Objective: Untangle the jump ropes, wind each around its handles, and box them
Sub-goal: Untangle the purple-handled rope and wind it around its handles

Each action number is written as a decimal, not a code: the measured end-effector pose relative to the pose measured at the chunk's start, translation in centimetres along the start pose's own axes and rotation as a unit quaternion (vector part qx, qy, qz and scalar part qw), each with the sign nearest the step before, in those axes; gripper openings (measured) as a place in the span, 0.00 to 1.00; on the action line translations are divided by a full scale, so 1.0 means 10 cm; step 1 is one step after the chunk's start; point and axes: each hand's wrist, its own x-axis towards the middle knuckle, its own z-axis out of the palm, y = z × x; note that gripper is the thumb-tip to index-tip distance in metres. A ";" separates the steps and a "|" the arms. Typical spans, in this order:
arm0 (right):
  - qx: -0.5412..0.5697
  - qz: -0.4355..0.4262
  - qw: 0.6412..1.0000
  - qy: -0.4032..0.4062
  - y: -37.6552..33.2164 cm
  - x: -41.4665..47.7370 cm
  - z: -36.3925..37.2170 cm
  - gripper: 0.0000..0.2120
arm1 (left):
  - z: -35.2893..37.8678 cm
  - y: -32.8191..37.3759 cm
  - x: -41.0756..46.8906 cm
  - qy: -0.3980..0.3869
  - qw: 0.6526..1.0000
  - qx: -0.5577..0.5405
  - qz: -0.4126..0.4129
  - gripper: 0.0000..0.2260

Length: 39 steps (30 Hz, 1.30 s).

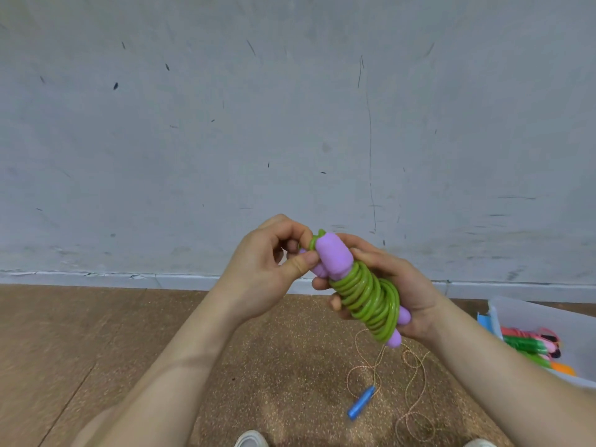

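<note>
A green jump rope (366,296) is wound in tight coils around its two purple handles (333,258), held in the air in front of me. My right hand (403,285) grips the wound bundle from the right and below. My left hand (274,262) pinches the green rope's end at the top of the handles, thumb against the purple. On the floor below lies another jump rope, a thin orange-and-white cord (409,382) in loose loops with a blue handle (361,403). A white box (516,311) at the right edge holds several wound ropes (529,345).
A grey wall rises ahead and meets the brown speckled floor (129,333) at a pale skirting. Two shoe tips (251,439) show at the bottom edge. The box stands against the right edge of view, partly cut off.
</note>
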 end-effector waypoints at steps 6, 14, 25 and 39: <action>0.017 -0.006 0.999 -0.043 -0.01 0.04 -0.05 0.29 | 0.00 0.07 -0.04 0.067 0.982 0.162 0.070 0.04; -0.539 -0.020 0.827 0.158 -0.10 0.04 0.18 0.24 | 0.15 -0.11 0.04 0.008 0.968 0.233 0.095 0.09; -0.725 -0.159 0.610 0.277 0.02 -0.02 0.37 0.29 | 0.25 -0.11 0.14 0.181 0.981 -0.010 -0.066 0.10; -0.818 0.010 0.557 0.145 0.21 -0.12 0.25 0.26 | 0.19 -0.04 -0.04 -0.093 0.862 0.447 0.221 0.02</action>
